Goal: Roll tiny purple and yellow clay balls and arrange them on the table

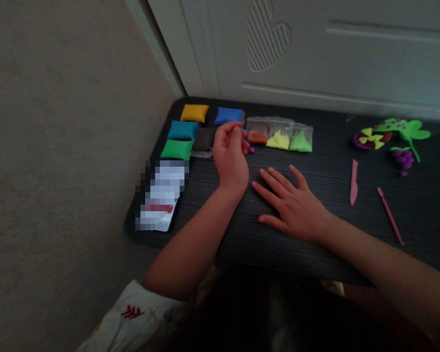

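Lying spread and seemingly empty at four o'clock from the half-curled left hand (231, 161), whose hold I cannot tell, the right hand (296, 209) has a finished-looking purple clump (403, 158) at two o'clock, while a purple ball (252, 150) at the left's three o'clock lies loose, seemingly unused.

On the dark tabletop (328, 176) I see coloured packets (229, 116), a phone (165, 195), a tiny purple ball (252, 150), a pink knife (354, 182), a pink rod (390, 216), green leaves (413, 131) and a purple cluster (403, 157).
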The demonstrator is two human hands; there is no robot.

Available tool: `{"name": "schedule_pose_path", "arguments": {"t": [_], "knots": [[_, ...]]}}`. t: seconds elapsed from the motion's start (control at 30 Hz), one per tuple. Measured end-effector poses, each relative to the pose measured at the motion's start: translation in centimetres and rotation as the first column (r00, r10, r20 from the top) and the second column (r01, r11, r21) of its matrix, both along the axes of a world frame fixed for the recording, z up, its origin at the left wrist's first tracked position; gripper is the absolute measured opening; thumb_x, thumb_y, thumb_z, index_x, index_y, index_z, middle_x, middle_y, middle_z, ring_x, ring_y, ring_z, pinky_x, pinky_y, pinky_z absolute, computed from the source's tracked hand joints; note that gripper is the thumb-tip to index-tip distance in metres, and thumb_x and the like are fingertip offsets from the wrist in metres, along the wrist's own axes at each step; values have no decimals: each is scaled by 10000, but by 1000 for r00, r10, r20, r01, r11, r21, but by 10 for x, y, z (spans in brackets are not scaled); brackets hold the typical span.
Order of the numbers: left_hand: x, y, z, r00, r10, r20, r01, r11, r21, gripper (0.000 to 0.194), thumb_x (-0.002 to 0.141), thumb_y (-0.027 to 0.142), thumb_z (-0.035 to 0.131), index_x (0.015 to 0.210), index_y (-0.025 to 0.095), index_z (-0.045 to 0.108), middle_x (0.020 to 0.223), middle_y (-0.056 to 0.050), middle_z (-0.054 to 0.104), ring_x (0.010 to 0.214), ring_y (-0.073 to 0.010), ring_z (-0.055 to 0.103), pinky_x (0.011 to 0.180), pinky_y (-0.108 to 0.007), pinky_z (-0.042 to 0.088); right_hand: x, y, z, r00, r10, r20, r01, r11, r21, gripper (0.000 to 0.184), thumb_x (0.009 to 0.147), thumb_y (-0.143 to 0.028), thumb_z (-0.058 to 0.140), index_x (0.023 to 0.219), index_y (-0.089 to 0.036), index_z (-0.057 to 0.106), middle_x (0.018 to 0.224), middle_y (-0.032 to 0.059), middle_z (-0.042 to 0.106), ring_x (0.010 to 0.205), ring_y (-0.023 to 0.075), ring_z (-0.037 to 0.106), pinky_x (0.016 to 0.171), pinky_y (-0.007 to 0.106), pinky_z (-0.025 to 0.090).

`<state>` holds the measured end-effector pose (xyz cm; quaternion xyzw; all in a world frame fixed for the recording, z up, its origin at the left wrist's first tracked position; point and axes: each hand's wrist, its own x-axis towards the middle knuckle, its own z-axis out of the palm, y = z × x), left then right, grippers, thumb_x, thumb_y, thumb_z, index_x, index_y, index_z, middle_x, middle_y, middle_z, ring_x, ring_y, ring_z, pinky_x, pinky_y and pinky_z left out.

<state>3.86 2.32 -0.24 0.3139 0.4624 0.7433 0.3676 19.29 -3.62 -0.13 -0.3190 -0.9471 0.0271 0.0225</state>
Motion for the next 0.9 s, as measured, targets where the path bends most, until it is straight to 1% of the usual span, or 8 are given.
{"name": "schedule_pose_path", "arguments": {"t": [0.07, 0.17, 0.27, 0.37, 0.47, 0.6, 0.77, 0.9], "knots": [[-1, 0, -1, 1000, 3, -5, -3, 1000, 1, 60, 819, 209, 471, 789, 210, 523, 685, 28, 524, 511, -45, 456, 471, -170, 368, -3, 14, -2, 999, -47, -11, 47, 999, 28, 652, 837, -596, 252, 1368, -217, 266, 1451, 121, 231, 1339, 262, 182, 1051, 554, 55], [-1, 0, -2, 1000, 9, -1, -9, 1000, 5, 57, 812, 198, 471, 789, 204, 524, 686, 26, 525, 517, -42, 458, 469, -165, 363, 10, 30, -5, 988, -152, -12, 152, 985, 82, 640, 847, -572, 263, 1367, -200, 265, 1455, 133, 215, 1336, 269, 188, 1048, 557, 47], [-1, 0, -2, 1000, 0, 3, 0, 1000, 10, 54, 808, 206, 476, 789, 202, 526, 683, 26, 524, 515, -42, 455, 465, -164, 361, 29, 28, -6, 978, -211, 1, 209, 972, 106, 645, 846, -565, 286, 1364, -182, 272, 1447, 144, 231, 1332, 280, 196, 1046, 560, 56], [-1, 1, -2, 1000, -7, 15, 7, 1000, -8, 53, 803, 217, 478, 788, 204, 528, 682, 29, 526, 514, -43, 458, 463, -164, 361, 32, 10, -5, 981, -195, 4, 194, 978, 70, 654, 837, -572, 303, 1361, -182, 281, 1444, 144, 241, 1329, 285, 203, 1041, 566, 87], [-2, 1, -2, 999, 4, 34, -3, 1000, -21, 56, 796, 212, 478, 785, 204, 532, 677, 32, 531, 509, -43, 461, 462, -166, 359, 15, -3, -2, 993, -115, 1, 115, 993, 13, 652, 836, -580, 290, 1363, -196, 280, 1444, 134, 246, 1333, 275, 198, 1048, 554, 95], [-4, 0, -3, 999, 19, 40, -19, 1000, -6, 60, 791, 212, 484, 784, 204, 543, 672, 33, 536, 510, -44, 464, 467, -167, 362, -4, 10, -3, 993, -113, -23, 113, 994, 7, 641, 846, -575, 260, 1367, -203, 269, 1449, 129, 232, 1336, 266, 191, 1051, 546, 99], [-4, 0, -3, 998, 15, 62, -14, 1000, -21, 57, 785, 212, 490, 790, 200, 545, 682, 30, 539, 514, -40, 465, 470, -161, 364, 19, 28, -6, 977, -212, -12, 212, 975, 64, 640, 846, -568, 274, 1365, -193, 271, 1448, 133, 235, 1334, 271, 196, 1049, 550, 91], [-2, 0, -1, 996, 0, 91, 4, 999, -43, 52, 778, 206, 485, 776, 193, 535, 669, 29, 529, 505, -41, 458, 458, -159, 357, 33, 7, -4, 980, -201, 12, 200, 978, 67, 664, 832, -580, 303, 1364, -184, 275, 1443, 146, 243, 1332, 282, 197, 1045, 562, 88]]}}
